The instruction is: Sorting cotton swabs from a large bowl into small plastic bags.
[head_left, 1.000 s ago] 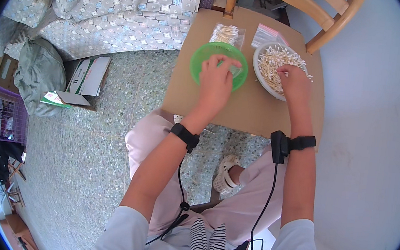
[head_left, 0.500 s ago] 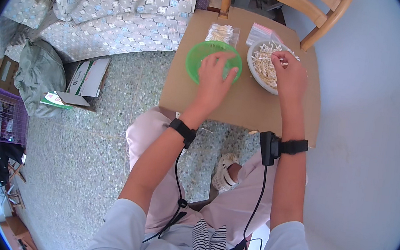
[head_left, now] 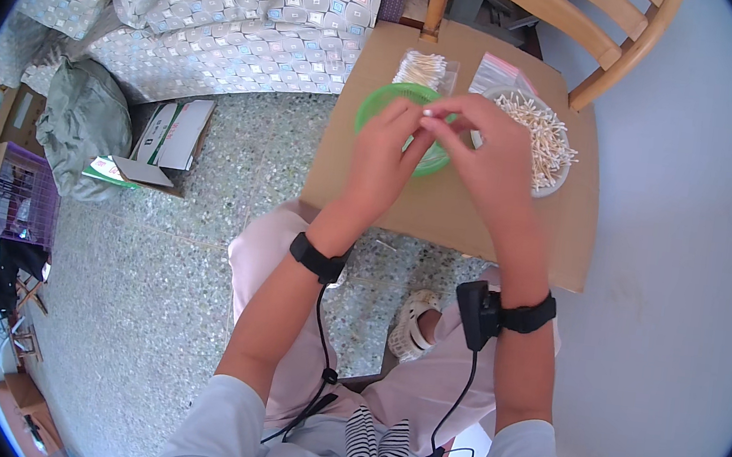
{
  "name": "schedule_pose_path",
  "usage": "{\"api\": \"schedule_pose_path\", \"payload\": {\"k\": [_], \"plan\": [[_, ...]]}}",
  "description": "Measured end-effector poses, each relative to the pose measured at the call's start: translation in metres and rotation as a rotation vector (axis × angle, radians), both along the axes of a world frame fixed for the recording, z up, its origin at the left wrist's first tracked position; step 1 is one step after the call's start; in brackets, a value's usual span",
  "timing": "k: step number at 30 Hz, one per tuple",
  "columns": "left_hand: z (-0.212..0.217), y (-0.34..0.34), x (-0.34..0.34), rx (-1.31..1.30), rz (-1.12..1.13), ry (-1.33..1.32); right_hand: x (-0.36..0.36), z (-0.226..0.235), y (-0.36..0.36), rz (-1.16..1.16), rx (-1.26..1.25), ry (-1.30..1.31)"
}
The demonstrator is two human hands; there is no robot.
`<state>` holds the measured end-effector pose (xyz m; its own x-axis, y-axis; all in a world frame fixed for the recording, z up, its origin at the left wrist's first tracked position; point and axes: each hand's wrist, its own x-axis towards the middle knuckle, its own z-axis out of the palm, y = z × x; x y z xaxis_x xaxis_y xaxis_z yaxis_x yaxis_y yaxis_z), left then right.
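Observation:
Over the green plastic basket (head_left: 367,111), my two hands meet at their fingertips. My right hand (head_left: 492,153) pinches a cotton swab, of which only a small white tip (head_left: 427,114) shows between thumb and forefinger. My left hand (head_left: 380,158) has its fingers drawn together against those of the right; what they hold, if anything, is hidden. To the right stands a white bowl (head_left: 553,192) heaped with loose cotton swabs (head_left: 539,140). Behind the basket, a bundle of cotton swabs (head_left: 420,69) lies on a clear plastic bag (head_left: 450,77). My hands cover much of the basket's inside.
Everything stands on a brown board (head_left: 337,167) laid over the seat of a wooden chair (head_left: 535,9). Flat clear bags (head_left: 492,73) with a red strip lie behind the bowl. A white wall (head_left: 674,218) rises on the right, and a patterned bedspread (head_left: 251,44) hangs at the left.
My right hand has left the bowl and moved left to the basket, with a swab in its pinch. My left hand's fingers have drawn together, and the view has shifted slightly.

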<state>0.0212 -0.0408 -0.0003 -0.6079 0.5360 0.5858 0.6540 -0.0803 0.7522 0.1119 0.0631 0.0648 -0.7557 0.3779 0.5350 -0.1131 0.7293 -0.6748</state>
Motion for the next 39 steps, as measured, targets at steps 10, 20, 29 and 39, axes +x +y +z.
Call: {"api": "schedule_pose_path", "payload": {"k": [10,20,29,39], "plan": [[0.019,-0.012,-0.008,0.087,0.113,-0.155,-0.005,0.005,-0.003,0.009,-0.118,0.117],[0.018,-0.023,-0.014,0.161,-0.127,-0.118,0.007,-0.008,-0.002,0.155,-0.191,-0.232],[0.023,-0.024,0.0,0.146,-0.114,-0.297,0.142,0.103,-0.027,0.079,-0.841,0.845],[0.021,-0.021,0.008,0.048,-0.173,-0.308,0.141,0.129,-0.056,0.874,-0.742,0.336]]}}
